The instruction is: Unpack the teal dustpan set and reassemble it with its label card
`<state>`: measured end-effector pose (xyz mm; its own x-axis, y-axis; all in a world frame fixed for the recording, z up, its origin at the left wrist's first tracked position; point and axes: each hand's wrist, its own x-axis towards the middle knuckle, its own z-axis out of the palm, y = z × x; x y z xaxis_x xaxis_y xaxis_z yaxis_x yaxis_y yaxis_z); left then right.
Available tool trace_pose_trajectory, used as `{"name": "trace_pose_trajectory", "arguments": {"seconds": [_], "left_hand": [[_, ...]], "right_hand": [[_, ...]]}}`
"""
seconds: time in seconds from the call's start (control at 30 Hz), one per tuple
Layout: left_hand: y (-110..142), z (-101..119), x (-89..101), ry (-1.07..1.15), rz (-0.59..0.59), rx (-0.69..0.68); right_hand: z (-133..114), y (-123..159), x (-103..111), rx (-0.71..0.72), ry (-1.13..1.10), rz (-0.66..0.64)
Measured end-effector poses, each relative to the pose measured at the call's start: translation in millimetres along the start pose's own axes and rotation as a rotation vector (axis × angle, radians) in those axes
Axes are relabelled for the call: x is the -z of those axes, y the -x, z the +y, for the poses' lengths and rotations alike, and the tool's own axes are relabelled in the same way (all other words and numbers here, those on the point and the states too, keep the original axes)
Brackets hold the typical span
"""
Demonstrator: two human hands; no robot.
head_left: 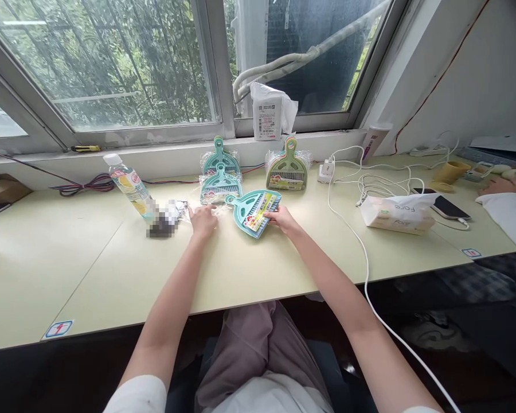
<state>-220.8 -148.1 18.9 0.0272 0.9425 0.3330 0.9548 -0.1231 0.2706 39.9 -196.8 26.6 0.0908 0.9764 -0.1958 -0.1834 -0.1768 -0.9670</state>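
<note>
My right hand grips the right edge of a turquoise dustpan-and-brush set, its handle pointing left and a printed label across the bristles. The set is tilted just over the table. To its left, my left hand is low on the tabletop with its fingers closed on a crumpled clear plastic wrapper, partly hidden by the hand. Behind my hands, two wrapped turquoise dustpan sets stand one before the other against the sill. Green wrapped dustpan sets lean there farther right.
A tilted drink bottle and a blurred dark item are left of my left hand. At right lie a tissue pack, a phone and white cables. Another person's arm rests at the far right.
</note>
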Motion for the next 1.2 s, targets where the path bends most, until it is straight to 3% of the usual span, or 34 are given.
{"name": "trace_pose_trajectory", "arguments": {"seconds": [0.13,0.27,0.43,0.57,0.7,0.93,1.07,1.2], "left_hand": [[-4.6,-5.1,-5.7,0.018,0.033,-0.055],[-8.7,-7.9,-12.1,0.040,0.033,-0.120],[-9.1,-10.0,-7.5,0.151,0.213,-0.114],[-7.2,-6.5,-3.4,0.225,0.309,-0.147],[-5.6,-1.3,-5.3,0.252,0.319,-0.185],[2.5,13.1,-2.6,0.357,0.373,-0.318],[8.4,22.7,-1.0,0.296,0.326,-0.421],[8.6,23.2,-1.2,0.310,0.306,-0.429]], "right_hand": [[-1.8,1.3,0.1,0.043,-0.001,0.027],[1.0,7.7,-8.6,-0.001,0.024,-0.064],[5.5,10.5,-17.4,-0.044,-0.015,-0.106],[5.8,5.3,-13.5,-0.033,-0.103,0.007],[5.5,2.6,-8.6,0.005,-0.161,0.071],[6.1,11.1,-17.2,-0.001,-0.089,-0.126],[6.2,12.9,-20.5,0.017,-0.116,-0.062],[4.3,10.1,-15.5,0.036,-0.188,0.048]]}}
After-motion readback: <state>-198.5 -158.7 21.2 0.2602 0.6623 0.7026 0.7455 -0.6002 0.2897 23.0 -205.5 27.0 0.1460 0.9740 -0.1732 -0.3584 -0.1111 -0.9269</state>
